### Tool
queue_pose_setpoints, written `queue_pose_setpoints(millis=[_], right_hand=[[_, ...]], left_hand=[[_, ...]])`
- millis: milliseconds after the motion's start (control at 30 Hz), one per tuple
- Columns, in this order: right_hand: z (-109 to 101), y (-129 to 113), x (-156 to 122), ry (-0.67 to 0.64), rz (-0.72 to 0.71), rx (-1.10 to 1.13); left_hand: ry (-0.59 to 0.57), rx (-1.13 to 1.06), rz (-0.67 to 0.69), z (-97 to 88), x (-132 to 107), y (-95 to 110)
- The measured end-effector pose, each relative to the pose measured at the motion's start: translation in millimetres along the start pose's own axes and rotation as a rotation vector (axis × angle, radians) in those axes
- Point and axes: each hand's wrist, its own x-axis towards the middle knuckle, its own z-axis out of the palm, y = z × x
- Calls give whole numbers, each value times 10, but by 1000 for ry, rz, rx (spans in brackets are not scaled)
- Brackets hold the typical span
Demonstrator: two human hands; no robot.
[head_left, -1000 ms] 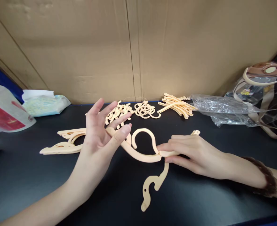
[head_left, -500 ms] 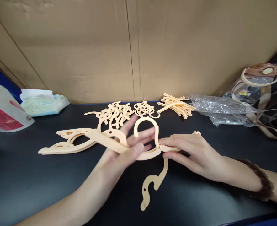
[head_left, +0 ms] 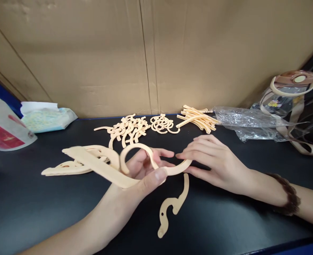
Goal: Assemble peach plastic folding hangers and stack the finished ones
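My left hand [head_left: 140, 173] grips a cream plastic hanger piece [head_left: 103, 166] with a round hook, thumb pressed on its arm, holding it just above the black table [head_left: 66, 212]. My right hand [head_left: 212, 161] lies over the right end of that piece, fingertips pinched on it near the hook's base. A loose curved cream part [head_left: 172, 205] with a small hole lies flat on the table just below both hands.
Finished cream pieces [head_left: 68, 166] are stacked to the left. Several small hook parts [head_left: 127, 129], [head_left: 163, 124] and strips [head_left: 197, 118] lie at the back by a cardboard wall. A clear bag [head_left: 249, 122], a bottle [head_left: 291, 92] and packets [head_left: 47, 117] sit at the sides.
My left hand closed from open fingers onto the hanger piece and drew it leftward. My right hand followed to the left, staying on its right end.
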Motion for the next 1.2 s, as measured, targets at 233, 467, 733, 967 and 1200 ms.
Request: queue_pose_setpoints(millis=[233, 467, 733, 967, 1200], right_hand=[[-44, 88, -11, 112, 26, -39], [-92, -176, -14, 74, -99, -44], [3, -232, -47, 96, 100, 181], [97, -170, -99, -74, 249, 312], [18, -248, -45, -396, -10, 197]], left_hand=[[-64, 228, 249, -48, -9, 43], [-259, 331, 307, 17, 12, 0], [-231, 281, 213, 37, -11, -9], [-118, -8, 166, -105, 54, -53], [-51, -112, 106, -128, 122, -64]])
